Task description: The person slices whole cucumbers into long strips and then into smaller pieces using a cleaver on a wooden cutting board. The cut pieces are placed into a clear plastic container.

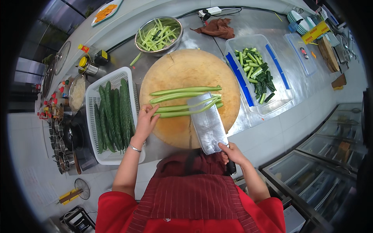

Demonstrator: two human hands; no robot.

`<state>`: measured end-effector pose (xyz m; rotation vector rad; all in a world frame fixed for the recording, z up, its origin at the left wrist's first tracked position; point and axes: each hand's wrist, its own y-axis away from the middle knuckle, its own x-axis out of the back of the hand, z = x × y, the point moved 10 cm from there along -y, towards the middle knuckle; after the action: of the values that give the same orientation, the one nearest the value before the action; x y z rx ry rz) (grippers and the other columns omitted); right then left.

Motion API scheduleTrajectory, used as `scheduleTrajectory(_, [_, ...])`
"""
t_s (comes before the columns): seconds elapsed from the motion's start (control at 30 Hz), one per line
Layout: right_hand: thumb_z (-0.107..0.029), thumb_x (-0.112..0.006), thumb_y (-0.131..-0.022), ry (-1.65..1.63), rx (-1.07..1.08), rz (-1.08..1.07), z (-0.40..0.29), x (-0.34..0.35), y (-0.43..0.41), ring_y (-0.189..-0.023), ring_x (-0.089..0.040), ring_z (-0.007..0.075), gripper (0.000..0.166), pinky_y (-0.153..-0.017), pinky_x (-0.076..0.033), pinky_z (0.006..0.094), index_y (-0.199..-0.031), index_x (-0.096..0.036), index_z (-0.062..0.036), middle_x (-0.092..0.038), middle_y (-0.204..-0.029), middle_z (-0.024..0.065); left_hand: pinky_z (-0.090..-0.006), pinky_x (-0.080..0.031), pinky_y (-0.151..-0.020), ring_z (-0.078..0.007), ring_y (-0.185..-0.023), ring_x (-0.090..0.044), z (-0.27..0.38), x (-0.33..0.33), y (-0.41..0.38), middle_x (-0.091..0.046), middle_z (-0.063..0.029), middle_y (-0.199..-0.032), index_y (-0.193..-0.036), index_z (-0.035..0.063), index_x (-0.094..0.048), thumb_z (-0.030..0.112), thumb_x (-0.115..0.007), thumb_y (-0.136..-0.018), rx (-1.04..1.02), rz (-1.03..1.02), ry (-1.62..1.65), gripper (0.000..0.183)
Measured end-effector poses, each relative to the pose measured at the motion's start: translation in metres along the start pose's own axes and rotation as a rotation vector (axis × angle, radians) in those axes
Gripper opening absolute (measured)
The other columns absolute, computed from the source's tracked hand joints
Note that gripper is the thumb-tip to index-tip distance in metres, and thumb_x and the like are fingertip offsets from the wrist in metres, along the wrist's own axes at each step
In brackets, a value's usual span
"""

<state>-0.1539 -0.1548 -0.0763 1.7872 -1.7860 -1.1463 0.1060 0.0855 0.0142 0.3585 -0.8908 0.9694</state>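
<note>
Several long pale green vegetable strips, apparently peeled cucumber (177,95), lie crosswise on the round wooden chopping board (189,67). My left hand (147,119) has its fingertips at the left ends of the lower strips; whether it grips them is unclear. In my right hand (231,153) is the black handle of a cleaver (208,125), its broad blade lying flat-side up over the board's near right part. The blade's far end meets the strips, and thin strips cross over its face. Left of the board, unpeeled cucumbers (116,116) fill a white plastic basket (89,116).
Beyond the board stands a steel bowl (158,52) of cut green strips. An open clear plastic box (279,106) at the right holds chopped green pieces. A brown cloth (218,28), a power strip (211,11), and bottles (102,57) stand or lie farther back.
</note>
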Motion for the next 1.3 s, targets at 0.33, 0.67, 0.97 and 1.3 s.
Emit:
scheduleTrajectory(0.33, [-0.036,-0.052,-0.099,0.069,-0.028,0.023,0.001,0.020,0.004,-0.043,-0.046,0.0119,0.036,-0.044,-0.045,0.0303,-0.079,-0.044,-0.0072,-0.044,-0.053,0.0015,-0.0388,-0.040,-0.093,-0.0288,-0.102,-0.048,0.016,-0.028,0.029,-0.050,-0.0140,-0.113,-0.126,0.0092,-0.061,0.006,-0.064,-0.085,0.105,0.008,-0.039,0.041])
scheduleTrajectory(0.67, [-0.038,-0.051,-0.099,-0.003,-0.069,-0.043,0.016,-0.011,-0.003,-0.044,-0.045,0.0121,0.037,-0.045,-0.045,0.0299,-0.079,-0.044,-0.0074,-0.043,-0.053,0.0017,-0.0562,-0.002,-0.115,-0.0377,-0.145,-0.012,0.010,-0.037,0.044,-0.026,-0.0126,-0.155,-0.146,0.0108,-0.035,0.019,-0.045,-0.096,0.105,0.002,-0.350,0.052])
scheduleTrajectory(0.97, [-0.037,-0.050,-0.099,0.013,-0.020,-0.118,0.010,-0.063,-0.015,-0.045,-0.047,0.0118,0.034,-0.045,-0.045,0.0292,-0.086,-0.048,-0.0053,-0.045,-0.053,0.0019,-0.0575,-0.003,-0.114,-0.0406,-0.144,-0.009,0.009,-0.034,0.044,-0.015,-0.0209,-0.156,-0.146,0.0107,-0.035,0.022,-0.051,-0.093,0.105,0.006,-0.346,0.057])
scheduleTrajectory(1.3, [-0.038,-0.047,-0.100,0.132,0.040,-0.173,0.009,-0.098,-0.024,-0.042,-0.051,0.0130,0.038,-0.043,-0.041,0.0270,-0.084,-0.052,-0.0038,-0.050,-0.049,0.0039,-0.0604,0.000,-0.112,-0.0414,-0.144,-0.008,0.026,-0.018,0.046,-0.014,-0.0236,-0.155,-0.148,0.0075,-0.031,0.032,-0.057,-0.090,0.072,0.017,-0.443,0.068])
